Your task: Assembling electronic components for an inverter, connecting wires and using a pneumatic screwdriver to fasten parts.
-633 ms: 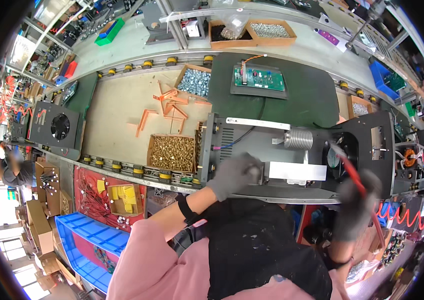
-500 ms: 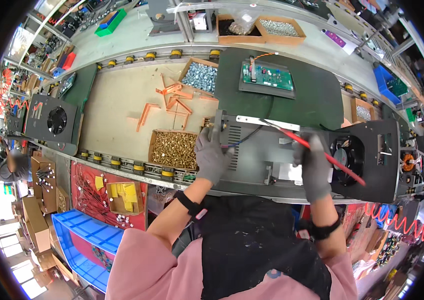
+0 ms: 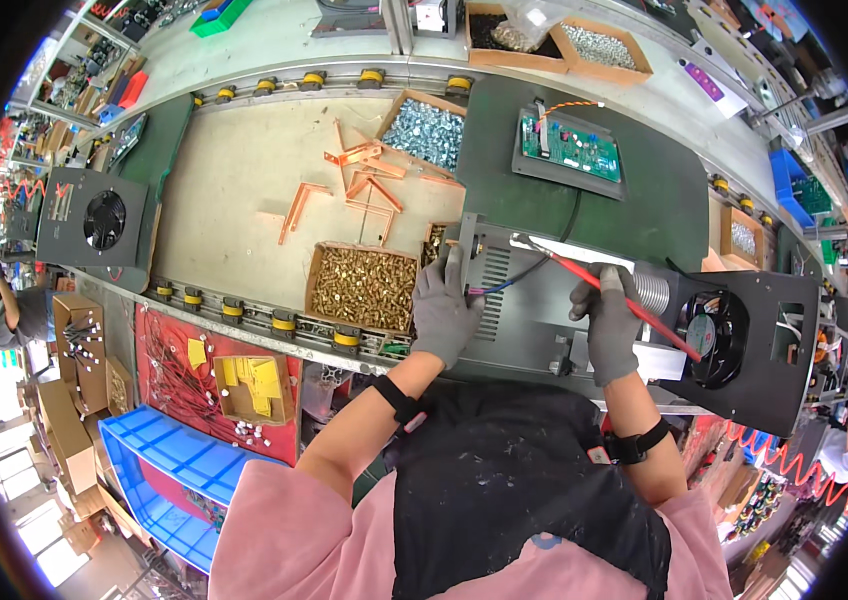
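Observation:
A dark grey metal chassis [image 3: 524, 344] lies open in front of me, with a black fan [image 3: 712, 340] at its right end. My left hand [image 3: 447, 312], in a grey glove, grips the chassis's left end wall, thumb inside near a cable [image 3: 509, 283] with coloured ends. In my gloved right hand [image 3: 608, 325] is a long red-handled tool [image 3: 634, 310], held aslant above the chassis. Its slim metal tip reaches toward the light metal bar [image 3: 599, 262] along the far edge; whether they touch I cannot tell. Ribbed metal coils [image 3: 652, 294] sit beside the fan.
Left of the chassis are a box of brass fasteners [image 3: 362, 290], copper brackets [image 3: 299, 208] and a box of silvery fasteners [image 3: 422, 133]. Behind it, a green circuit board [image 3: 574, 148] rests on a dark green panel [image 3: 654, 190]. A blue crate [image 3: 159, 500] stands lower left.
The right hand has moved slightly toward the left end of the chassis, and the tool has shifted with it. The left hand stays at the end wall. The whole view has shifted somewhat.

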A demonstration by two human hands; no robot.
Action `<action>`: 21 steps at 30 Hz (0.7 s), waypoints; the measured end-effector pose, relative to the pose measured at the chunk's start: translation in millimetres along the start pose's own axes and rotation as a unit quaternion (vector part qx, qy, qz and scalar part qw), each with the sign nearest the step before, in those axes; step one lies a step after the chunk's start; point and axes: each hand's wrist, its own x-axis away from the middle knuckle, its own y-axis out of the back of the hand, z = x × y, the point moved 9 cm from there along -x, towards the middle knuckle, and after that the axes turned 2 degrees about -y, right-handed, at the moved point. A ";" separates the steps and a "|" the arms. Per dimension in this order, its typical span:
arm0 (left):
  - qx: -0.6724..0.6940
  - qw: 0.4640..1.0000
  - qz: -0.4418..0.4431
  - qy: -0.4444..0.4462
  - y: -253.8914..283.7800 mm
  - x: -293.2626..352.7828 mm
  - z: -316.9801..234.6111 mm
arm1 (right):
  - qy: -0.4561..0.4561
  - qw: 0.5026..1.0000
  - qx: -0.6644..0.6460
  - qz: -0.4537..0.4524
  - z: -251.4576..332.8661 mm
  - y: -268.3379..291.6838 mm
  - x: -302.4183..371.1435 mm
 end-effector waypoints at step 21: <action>-0.099 0.994 0.033 0.033 -0.2 3.2 -8.1 | 0.443 0.658 0.588 0.159 7.3 -65.8 74.3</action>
